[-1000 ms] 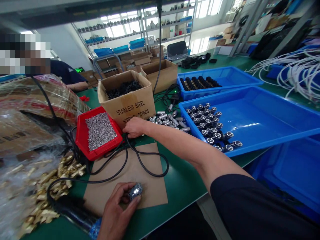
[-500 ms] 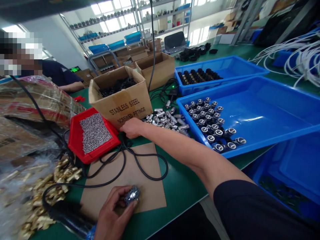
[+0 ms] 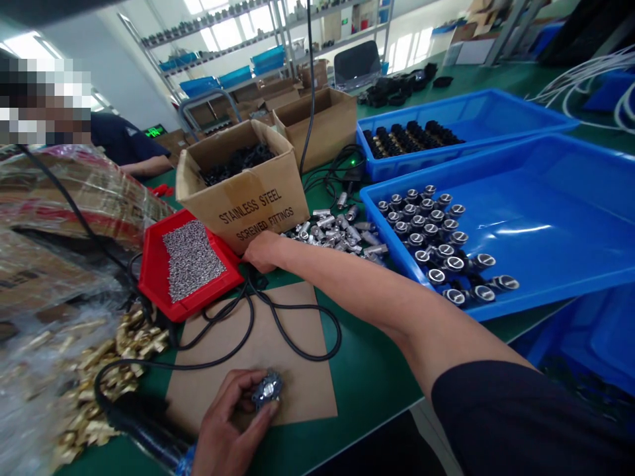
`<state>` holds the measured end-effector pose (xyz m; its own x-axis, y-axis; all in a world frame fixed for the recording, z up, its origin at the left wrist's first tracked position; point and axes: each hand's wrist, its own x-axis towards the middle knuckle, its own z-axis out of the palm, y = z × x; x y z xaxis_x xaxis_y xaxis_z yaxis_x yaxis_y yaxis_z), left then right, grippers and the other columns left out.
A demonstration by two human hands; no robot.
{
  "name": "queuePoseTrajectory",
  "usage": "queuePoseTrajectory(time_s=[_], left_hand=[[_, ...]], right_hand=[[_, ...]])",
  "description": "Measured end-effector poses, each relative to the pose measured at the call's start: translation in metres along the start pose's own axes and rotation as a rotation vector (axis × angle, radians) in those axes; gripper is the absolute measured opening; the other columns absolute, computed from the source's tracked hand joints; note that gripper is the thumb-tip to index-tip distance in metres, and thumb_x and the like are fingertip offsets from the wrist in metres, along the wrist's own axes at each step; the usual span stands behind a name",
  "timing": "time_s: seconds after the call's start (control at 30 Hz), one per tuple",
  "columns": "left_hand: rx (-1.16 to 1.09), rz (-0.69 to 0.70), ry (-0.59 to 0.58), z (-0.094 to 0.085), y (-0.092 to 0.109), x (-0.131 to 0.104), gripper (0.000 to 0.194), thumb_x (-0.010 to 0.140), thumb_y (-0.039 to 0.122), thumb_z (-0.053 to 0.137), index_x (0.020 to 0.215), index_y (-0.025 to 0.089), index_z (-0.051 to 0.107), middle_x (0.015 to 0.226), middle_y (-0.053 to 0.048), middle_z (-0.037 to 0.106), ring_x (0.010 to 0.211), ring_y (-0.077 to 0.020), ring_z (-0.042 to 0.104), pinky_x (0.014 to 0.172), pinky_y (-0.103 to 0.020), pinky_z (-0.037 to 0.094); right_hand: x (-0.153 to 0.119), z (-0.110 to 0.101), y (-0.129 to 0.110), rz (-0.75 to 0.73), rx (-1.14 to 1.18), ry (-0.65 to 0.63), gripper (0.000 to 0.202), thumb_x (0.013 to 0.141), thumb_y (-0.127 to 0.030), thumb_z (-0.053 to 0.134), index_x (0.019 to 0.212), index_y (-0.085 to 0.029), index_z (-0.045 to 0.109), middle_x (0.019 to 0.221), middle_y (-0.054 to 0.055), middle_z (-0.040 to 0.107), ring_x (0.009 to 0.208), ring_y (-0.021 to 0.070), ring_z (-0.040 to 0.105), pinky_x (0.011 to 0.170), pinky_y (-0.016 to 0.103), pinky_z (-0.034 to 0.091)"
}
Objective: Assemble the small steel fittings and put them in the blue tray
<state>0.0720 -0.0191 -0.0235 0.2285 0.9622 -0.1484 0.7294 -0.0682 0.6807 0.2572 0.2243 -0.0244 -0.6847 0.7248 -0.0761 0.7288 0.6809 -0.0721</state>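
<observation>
My left hand (image 3: 235, 416) is closed around a round dark-grey fitting (image 3: 268, 390) with a shiny silver centre, held over a brown cardboard sheet (image 3: 292, 330). Stretched far forward, my right hand (image 3: 264, 252) is at the foot of a cardboard box (image 3: 262, 205) printed "STAINLESS STEEL SCREWED FITTINGS". Its fingers curl downward beside the corner of a red tray (image 3: 181, 309) of small silver parts (image 3: 193, 261); their tips and anything in them are hidden. Loose silver cylindrical fittings (image 3: 342, 231) lie just right of that hand.
A blue tray (image 3: 526, 198) holds rows of silver-topped black fittings (image 3: 439, 231); another blue tray (image 3: 506, 109) stands behind. A black cable (image 3: 292, 350) loops across the cardboard to a black-handled tool (image 3: 149, 439). Brass fittings (image 3: 99, 390) pile at left. Another person's arm (image 3: 143, 165) rests beyond.
The view has shifted slightly, so most things appear a little to the right. My right hand stays by the box's foot, and my left hand keeps the fitting.
</observation>
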Motion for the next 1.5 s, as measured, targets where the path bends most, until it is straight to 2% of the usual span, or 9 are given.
queuePoseTrajectory(time_s=[0.27, 0.43, 0.7, 0.9, 1.1, 1.17, 1.27, 1.37, 1.5], left_hand=[[0.0, -0.002, 0.005, 0.0, -0.001, 0.0, 0.034, 0.074, 0.046, 0.07, 0.097, 0.021, 0.071, 0.097, -0.007, 0.069, 0.086, -0.0244, 0.065, 0.072, -0.032, 0.055], [-0.099, -0.063, 0.06, 0.003, 0.006, -0.004, 0.032, 0.074, 0.044, 0.07, 0.097, 0.022, 0.07, 0.096, -0.005, 0.068, 0.085, -0.0229, 0.064, 0.075, -0.032, 0.052], [-0.119, -0.05, 0.077, 0.004, 0.009, -0.005, 0.032, 0.073, 0.044, 0.069, 0.096, 0.022, 0.069, 0.097, -0.005, 0.068, 0.085, -0.0233, 0.063, 0.073, -0.032, 0.052], [-0.106, -0.069, 0.066, 0.004, 0.004, -0.004, 0.035, 0.072, 0.046, 0.071, 0.096, 0.021, 0.07, 0.098, -0.006, 0.068, 0.086, -0.0244, 0.064, 0.073, -0.033, 0.053], [-0.013, -0.018, -0.011, -0.001, -0.002, 0.002, 0.034, 0.073, 0.046, 0.071, 0.096, 0.022, 0.07, 0.096, -0.006, 0.069, 0.085, -0.0239, 0.066, 0.071, -0.031, 0.055], [0.01, -0.014, -0.016, -0.002, -0.002, 0.003, 0.033, 0.073, 0.046, 0.071, 0.095, 0.022, 0.071, 0.095, -0.007, 0.07, 0.084, -0.0242, 0.066, 0.071, -0.031, 0.056], [0.002, -0.042, -0.002, 0.0, 0.0, 0.002, 0.035, 0.071, 0.047, 0.072, 0.095, 0.021, 0.071, 0.093, -0.007, 0.07, 0.083, -0.0244, 0.066, 0.071, -0.032, 0.056], [-0.042, -0.084, 0.029, 0.002, 0.001, 0.0, 0.036, 0.071, 0.047, 0.072, 0.096, 0.021, 0.071, 0.095, -0.007, 0.07, 0.086, -0.0245, 0.066, 0.073, -0.032, 0.055], [-0.022, -0.075, 0.003, 0.001, 0.002, 0.0, 0.036, 0.071, 0.045, 0.072, 0.098, 0.02, 0.07, 0.099, -0.008, 0.069, 0.089, -0.0248, 0.066, 0.074, -0.032, 0.055]], right_hand=[[-0.013, -0.022, 0.002, 0.034, 0.073, 0.096, 0.034, 0.082, -0.016, 0.055, 0.114, -0.018, 0.068, 0.114, 0.014, 0.07, 0.101, 0.0309, 0.066, 0.075, 0.039, 0.054], [-0.028, -0.043, 0.008, 0.187, 0.137, 0.243, 0.034, 0.083, -0.013, 0.053, 0.113, -0.01, 0.068, 0.112, 0.018, 0.069, 0.103, 0.0324, 0.065, 0.077, 0.04, 0.053], [-0.021, -0.022, -0.004, 0.192, 0.14, 0.278, 0.031, 0.086, -0.028, 0.059, 0.113, -0.013, 0.066, 0.112, 0.018, 0.069, 0.103, 0.0329, 0.064, 0.079, 0.041, 0.051], [-0.005, -0.035, 0.002, 0.022, 0.217, 0.435, 0.05, 0.088, -0.028, 0.058, 0.136, -0.024, 0.046, 0.116, 0.009, 0.067, 0.104, 0.025, 0.062, 0.083, 0.032, 0.046], [0.004, -0.056, -0.001, -0.178, 0.085, 0.342, 0.033, 0.094, -0.02, 0.044, 0.125, -0.023, 0.057, 0.115, 0.008, 0.066, 0.11, 0.0259, 0.06, 0.086, 0.035, 0.044], [0.005, -0.061, -0.006, -0.113, 0.183, 0.373, 0.035, 0.092, -0.019, 0.047, 0.125, -0.018, 0.054, 0.113, 0.01, 0.066, 0.107, 0.0258, 0.061, 0.083, 0.034, 0.047], [0.001, -0.058, -0.024, 0.165, 0.462, 0.383, 0.038, 0.084, -0.014, 0.052, 0.122, -0.007, 0.051, 0.108, 0.017, 0.066, 0.099, 0.0266, 0.065, 0.076, 0.033, 0.051], [-0.008, -0.039, -0.054, 0.452, 0.723, 0.346, 0.04, 0.08, -0.016, 0.057, 0.117, -0.003, 0.05, 0.106, 0.023, 0.067, 0.097, 0.0313, 0.067, 0.073, 0.038, 0.054], [-0.023, -0.006, -0.098, 0.586, 0.977, 0.347, 0.055, 0.073, -0.022, 0.064, 0.12, -0.004, 0.042, 0.104, 0.024, 0.067, 0.098, 0.0354, 0.067, 0.075, 0.041, 0.056]])
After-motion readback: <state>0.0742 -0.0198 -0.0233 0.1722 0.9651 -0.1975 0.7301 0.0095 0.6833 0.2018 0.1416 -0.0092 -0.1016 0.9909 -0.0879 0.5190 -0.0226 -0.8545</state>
